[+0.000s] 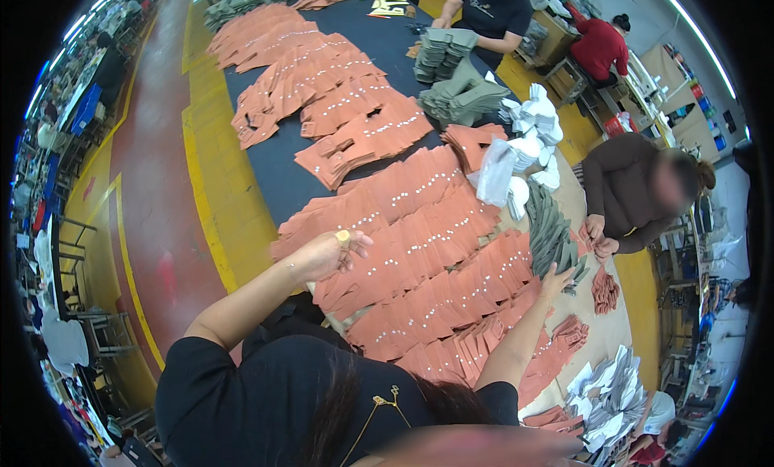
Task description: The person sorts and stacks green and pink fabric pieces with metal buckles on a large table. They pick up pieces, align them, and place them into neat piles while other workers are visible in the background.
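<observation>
My left hand (pixel 322 256) hovers over the left part of the orange fabric pieces (pixel 403 261), its fingers loosely bent and apart. A small round yellow thing (pixel 343 238) sits against its fingers; whether it is worn or held is unclear. My right hand (pixel 556 283) reaches to the right side of the table, fingers spread and touching the lower end of a row of dark green fabric pieces (pixel 545 225). The orange pieces lie overlapped in long rows, with small white spots along them.
Across the table, a person in brown (pixel 633 189) handles small orange pieces. Another person in black (pixel 492 19) stands by green stacks (pixel 443 56). White pieces (pixel 532 128) and a clear plastic bag (pixel 494 173) lie between. More white pieces (pixel 609 394) are heaped at the near right.
</observation>
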The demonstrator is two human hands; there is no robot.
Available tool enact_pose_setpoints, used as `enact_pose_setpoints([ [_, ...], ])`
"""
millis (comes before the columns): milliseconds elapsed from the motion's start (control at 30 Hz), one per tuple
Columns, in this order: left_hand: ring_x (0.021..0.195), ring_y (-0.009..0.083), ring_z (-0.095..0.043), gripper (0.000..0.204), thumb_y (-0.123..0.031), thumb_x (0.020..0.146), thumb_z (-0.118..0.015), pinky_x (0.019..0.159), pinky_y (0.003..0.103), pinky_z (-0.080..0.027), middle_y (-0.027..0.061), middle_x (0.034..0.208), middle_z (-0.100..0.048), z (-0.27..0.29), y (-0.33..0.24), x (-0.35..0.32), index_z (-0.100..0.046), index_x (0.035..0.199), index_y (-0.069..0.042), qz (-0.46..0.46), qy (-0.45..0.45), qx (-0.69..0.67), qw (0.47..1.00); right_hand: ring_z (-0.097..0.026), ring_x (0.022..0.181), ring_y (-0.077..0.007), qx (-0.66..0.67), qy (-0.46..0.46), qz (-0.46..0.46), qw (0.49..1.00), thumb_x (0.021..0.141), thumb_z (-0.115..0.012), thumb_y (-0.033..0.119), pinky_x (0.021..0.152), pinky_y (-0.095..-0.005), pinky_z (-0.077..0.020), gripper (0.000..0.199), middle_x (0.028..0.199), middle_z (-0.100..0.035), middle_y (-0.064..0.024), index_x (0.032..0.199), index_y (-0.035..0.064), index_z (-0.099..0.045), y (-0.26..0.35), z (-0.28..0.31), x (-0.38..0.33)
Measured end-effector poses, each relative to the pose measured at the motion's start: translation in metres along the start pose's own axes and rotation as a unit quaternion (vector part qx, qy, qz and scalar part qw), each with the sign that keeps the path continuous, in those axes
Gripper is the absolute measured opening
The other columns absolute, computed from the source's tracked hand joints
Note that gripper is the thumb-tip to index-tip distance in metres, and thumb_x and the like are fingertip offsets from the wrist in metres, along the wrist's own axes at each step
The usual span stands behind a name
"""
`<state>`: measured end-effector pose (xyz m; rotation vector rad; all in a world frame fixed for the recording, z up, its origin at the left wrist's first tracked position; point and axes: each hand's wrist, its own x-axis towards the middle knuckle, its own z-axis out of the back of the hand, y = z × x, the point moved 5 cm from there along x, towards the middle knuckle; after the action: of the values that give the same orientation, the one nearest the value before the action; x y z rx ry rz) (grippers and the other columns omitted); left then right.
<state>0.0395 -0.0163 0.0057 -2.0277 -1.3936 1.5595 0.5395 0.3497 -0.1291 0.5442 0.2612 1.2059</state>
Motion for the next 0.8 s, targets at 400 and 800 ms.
enact_pose_setpoints([
  [400,0.065,0.0115,-0.055,0.029,-0.029,0.095,-0.054,0.056,0.026,-0.045,0.0035,0.091,-0.06,0.108,0.024,-0.102,-0.061,0.11,-0.006,-0.016,-0.024,-0.046,0.999,-0.028,0.137,-0.0387,0.079,0.06,0.341,0.935,0.083,-0.063,0.003,0.11,-0.0442,-0.0295,0.058,0.147,-0.029,-0.0242,0.136,0.002,-0.04,0.178,0.004,-0.207],
  [800,0.071,0.0146,-0.057,0.035,-0.03,0.097,-0.052,0.064,0.026,-0.045,0.0071,0.1,-0.062,0.318,-0.041,-0.148,-0.055,0.121,-0.005,-0.019,0.045,0.049,0.998,-0.06,0.106,-0.0307,0.226,0.134,0.143,0.954,0.087,-0.063,0.01,0.089,-0.0344,-0.0509,0.041,0.142,-0.037,-0.0167,0.126,0.0064,-0.052,0.311,-0.042,-0.478],
])
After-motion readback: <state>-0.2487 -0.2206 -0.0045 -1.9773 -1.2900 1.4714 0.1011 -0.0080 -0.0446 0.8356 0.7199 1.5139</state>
